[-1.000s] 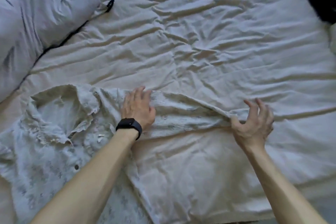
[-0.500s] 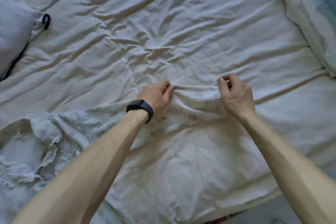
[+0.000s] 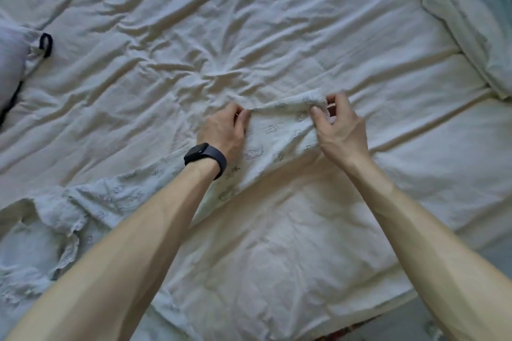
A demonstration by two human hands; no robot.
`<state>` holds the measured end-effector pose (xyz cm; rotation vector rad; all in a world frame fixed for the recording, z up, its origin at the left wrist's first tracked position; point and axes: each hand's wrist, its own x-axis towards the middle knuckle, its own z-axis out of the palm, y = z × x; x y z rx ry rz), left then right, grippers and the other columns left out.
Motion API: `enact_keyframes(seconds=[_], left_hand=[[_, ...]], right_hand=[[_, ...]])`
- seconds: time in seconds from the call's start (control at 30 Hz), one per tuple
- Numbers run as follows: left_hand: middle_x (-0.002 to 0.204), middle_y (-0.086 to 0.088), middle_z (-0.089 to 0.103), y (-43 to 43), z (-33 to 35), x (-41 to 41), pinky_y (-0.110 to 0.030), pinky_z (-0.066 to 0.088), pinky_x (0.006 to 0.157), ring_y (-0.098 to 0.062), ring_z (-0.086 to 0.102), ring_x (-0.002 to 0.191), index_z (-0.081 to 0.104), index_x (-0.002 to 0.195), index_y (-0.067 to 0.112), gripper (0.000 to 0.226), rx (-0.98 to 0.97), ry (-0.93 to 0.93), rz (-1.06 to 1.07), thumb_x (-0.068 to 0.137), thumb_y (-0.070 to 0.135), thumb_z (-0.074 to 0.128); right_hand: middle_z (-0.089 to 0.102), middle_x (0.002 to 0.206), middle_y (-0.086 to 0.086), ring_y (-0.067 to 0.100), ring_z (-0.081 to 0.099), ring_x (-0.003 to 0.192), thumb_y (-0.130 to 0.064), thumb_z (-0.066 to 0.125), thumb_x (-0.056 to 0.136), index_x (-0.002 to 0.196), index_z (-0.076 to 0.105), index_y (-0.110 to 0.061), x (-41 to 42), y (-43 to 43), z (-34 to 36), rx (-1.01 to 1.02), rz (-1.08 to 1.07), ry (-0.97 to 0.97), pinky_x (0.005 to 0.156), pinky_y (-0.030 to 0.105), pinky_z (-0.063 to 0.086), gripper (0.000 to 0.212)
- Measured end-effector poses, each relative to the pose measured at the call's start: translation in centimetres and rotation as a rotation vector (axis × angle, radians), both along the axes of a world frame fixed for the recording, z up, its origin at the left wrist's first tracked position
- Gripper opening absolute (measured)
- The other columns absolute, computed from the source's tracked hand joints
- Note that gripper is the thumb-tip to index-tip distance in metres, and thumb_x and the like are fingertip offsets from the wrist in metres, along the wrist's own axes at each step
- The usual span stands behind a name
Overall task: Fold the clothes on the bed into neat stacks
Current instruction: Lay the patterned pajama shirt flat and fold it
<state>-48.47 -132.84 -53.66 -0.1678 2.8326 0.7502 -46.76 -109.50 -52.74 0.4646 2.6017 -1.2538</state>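
Head view has your left grip [image 3: 224, 130] and right grip [image 3: 340, 130] both pinching the far edge of the printed shirt [image 3: 277, 138], sprawled centre to 8 o'clock on the bed [image 3: 249, 36], looks light and floppy, so take it by the corners.

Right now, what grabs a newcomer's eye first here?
Mid-frame, the left hand and right hand both pinch one end of a pale printed garment, which trails to the lower left over the rumpled bed sheet. A black wristband on the left wrist stands out against all the white. A pillow lies at the top right corner.
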Motion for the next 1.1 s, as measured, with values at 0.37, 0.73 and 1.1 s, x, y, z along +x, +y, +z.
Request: enact_keyframes(seconds=[0.37, 0.73, 1.1], left_hand=[[0.126, -0.006, 0.048, -4.4, -0.5, 12.1, -0.053, 0.028, 0.106, -0.029, 0.046, 0.121, 0.053, 0.119, 0.024, 0.034, -0.281, 0.054, 0.341, 0.089, 0.04, 0.052], [0.157, 0.012, -0.039, -8.8, -3.6, 11.9, -0.071, -0.014, 0.112, -0.023, -0.034, 0.146, -0.024, 0.145, 0.058, 0.079, -0.307, -0.444, 0.203, 0.079, 0.09, 0.003], [0.157, 0.009, -0.04, -9.1, -4.0, 15.4, -0.068, -0.025, 0.107, -0.026, -0.041, 0.142, -0.024, 0.147, 0.055, 0.082, -0.376, -0.403, 0.201, 0.079, 0.091, 0.005]], right_hand=[[0.066, 0.116, 0.015, 0.037, 0.06, 0.107, -0.055, 0.058, 0.091, 0.12, 0.056, -0.013, 1.8, -1.8, -0.5, 0.245, -0.003, -0.298, 0.079, 0.037, 0.036, 0.051], [0.062, 0.127, 0.014, 0.035, 0.057, 0.119, -0.059, 0.061, 0.088, 0.121, 0.054, -0.014, 1.4, -1.4, 0.0, 0.22, -0.118, -0.335, 0.092, 0.04, 0.042, 0.056], [0.07, 0.114, 0.01, 0.032, 0.062, 0.109, -0.035, 0.062, 0.092, 0.115, 0.067, -0.018, 1.4, -2.5, 0.3, 0.089, -0.093, -0.154, 0.089, 0.037, 0.044, 0.029]])
